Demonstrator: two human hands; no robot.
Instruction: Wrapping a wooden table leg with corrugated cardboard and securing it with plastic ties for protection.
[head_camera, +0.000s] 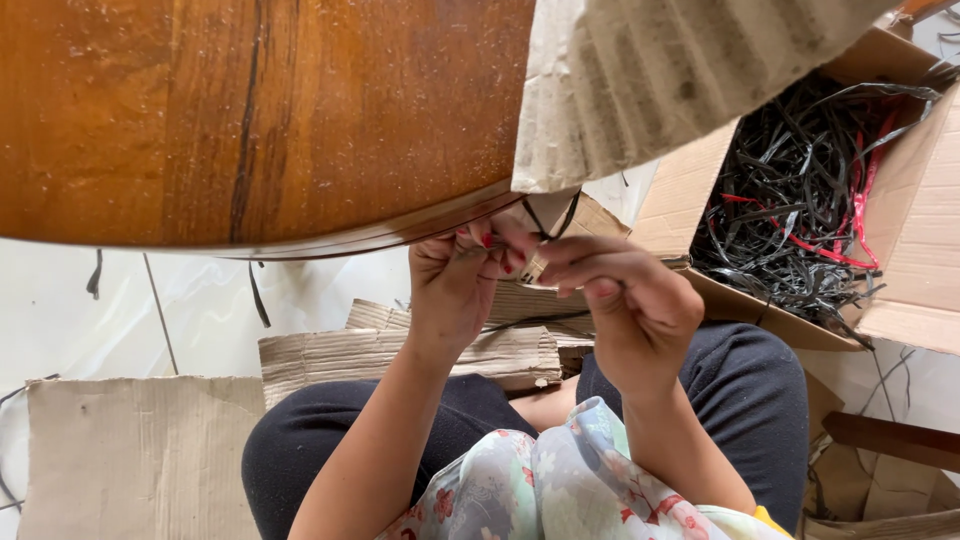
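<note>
Head view looks down on both hands meeting just under the edge of a round wooden bench (250, 120). Left hand (455, 285), its nails painted red, is curled shut with fingertips pinching a thin dark strip (548, 222) against a piece of corrugated cardboard (660, 80) that overhangs the bench edge. Right hand (625, 300) is closed too, thumb and fingers pressed on the same strip just beside the left. An open cardboard box (905, 230) full of tangled black and red strips sits to the right on the floor, and more cardboard sheets (400, 355) lie below the hands.
</note>
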